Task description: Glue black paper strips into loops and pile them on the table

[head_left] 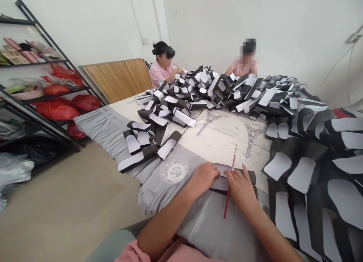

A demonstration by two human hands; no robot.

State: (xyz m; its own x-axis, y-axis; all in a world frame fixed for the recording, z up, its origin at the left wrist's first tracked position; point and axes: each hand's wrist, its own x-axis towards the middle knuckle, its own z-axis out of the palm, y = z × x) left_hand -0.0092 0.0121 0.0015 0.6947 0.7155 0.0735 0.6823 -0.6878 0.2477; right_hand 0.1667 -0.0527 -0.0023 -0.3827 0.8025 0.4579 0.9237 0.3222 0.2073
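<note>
My two arms reach out from the bottom of the view, and my hands sit close together on a gray cloth (pixel 113 137) on the table. My left hand (pixel 202 177) bends down, with its fingers pressed together on one end of a black and white paper strip (pixel 227 177). My right hand (pixel 241 190) lies on the other part of the strip, with its fingers spread a little. A red paintbrush (pixel 230 182) runs along the thumb side of my right hand, but I cannot tell if my fingers pinch it. The strip lies flat between my hands, near a paper printed with Eiffel Towers (pixel 221 137). Just left of my left hand sits a round clear dish (pixel 174 170) with white stuff in it. Big heaps of black and white paper pieces (pixel 309 171) fill the table. Across the table sit two people in pink shirts (pixel 159 75). Red bags (pixel 56 110) lie on a metal shelf (pixel 34 59).
</note>
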